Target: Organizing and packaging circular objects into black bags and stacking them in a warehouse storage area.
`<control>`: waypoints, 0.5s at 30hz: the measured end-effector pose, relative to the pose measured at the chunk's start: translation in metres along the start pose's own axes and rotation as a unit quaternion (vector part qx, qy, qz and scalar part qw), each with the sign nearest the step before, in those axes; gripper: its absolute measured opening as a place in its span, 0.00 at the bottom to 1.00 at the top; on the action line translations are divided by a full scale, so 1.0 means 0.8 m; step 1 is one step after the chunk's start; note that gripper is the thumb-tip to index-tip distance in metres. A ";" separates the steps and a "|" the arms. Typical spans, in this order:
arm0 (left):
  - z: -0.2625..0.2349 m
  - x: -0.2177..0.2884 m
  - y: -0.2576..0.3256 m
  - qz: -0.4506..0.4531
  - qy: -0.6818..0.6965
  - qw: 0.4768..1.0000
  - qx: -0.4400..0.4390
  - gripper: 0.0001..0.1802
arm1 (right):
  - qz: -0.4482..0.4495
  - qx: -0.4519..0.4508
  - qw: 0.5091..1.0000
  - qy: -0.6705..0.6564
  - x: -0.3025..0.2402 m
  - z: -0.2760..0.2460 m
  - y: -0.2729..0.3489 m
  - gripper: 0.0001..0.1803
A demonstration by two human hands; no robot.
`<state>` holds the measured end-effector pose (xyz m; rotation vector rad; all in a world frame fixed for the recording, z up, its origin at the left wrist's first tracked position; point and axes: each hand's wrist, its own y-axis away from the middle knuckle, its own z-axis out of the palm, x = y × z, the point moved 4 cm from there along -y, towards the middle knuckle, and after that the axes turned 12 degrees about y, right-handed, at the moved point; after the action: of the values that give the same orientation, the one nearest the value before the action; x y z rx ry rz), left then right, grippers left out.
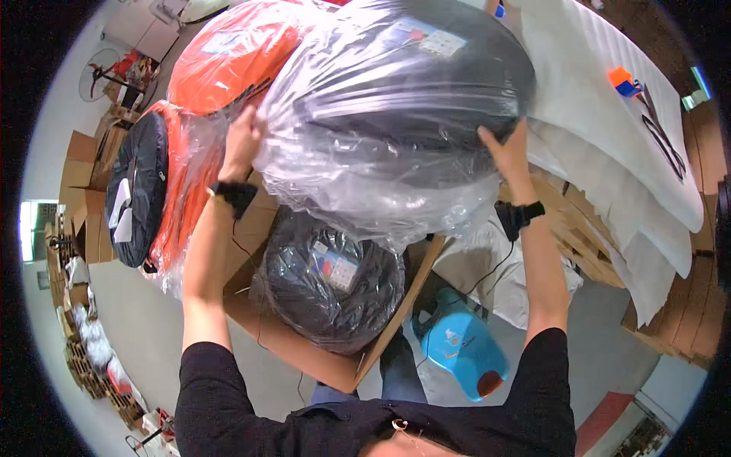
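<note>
A large round black bag in clear plastic point(411, 91) is held up in front of me, tilted, with a printed label on its upper part. My left hand point(245, 141) is closed on the plastic at its left side. At its lower right edge, my right hand point(509, 156) grips the wrapped bag, thumb on the near face and fingers partly hidden. Below it, a similar plastic-wrapped black bag point(335, 286) with a label lies inside an open cardboard box point(304, 352).
Orange plastic-wrapped round bags point(228, 65) and another black bag point(141, 190) are stacked at left. White sheet material point(609, 114) covers the right side, bearing an orange-and-blue tool point(626, 81). A blue plastic stool point(464, 343) stands right of the box. A fan point(99, 75) is far left.
</note>
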<state>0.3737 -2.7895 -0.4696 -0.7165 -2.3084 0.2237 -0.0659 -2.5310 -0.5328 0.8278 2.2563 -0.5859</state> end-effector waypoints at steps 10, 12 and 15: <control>0.084 -0.072 0.165 -0.350 0.131 0.909 -0.183 0.18 | -0.250 -0.118 0.874 0.401 -0.138 0.079 0.051 0.42; 0.082 -0.012 0.181 -0.235 -0.001 0.954 -0.187 0.32 | -0.239 -0.128 0.870 0.411 -0.120 0.063 0.052 0.41; 0.035 0.038 0.244 -0.149 0.016 0.988 -0.050 0.44 | -0.225 -0.135 0.847 0.462 -0.116 0.057 0.051 0.40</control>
<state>0.4211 -2.6089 -0.5406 -0.4116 -2.3734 -0.0401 0.0358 -2.5669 -0.5059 0.4556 3.3671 -0.0022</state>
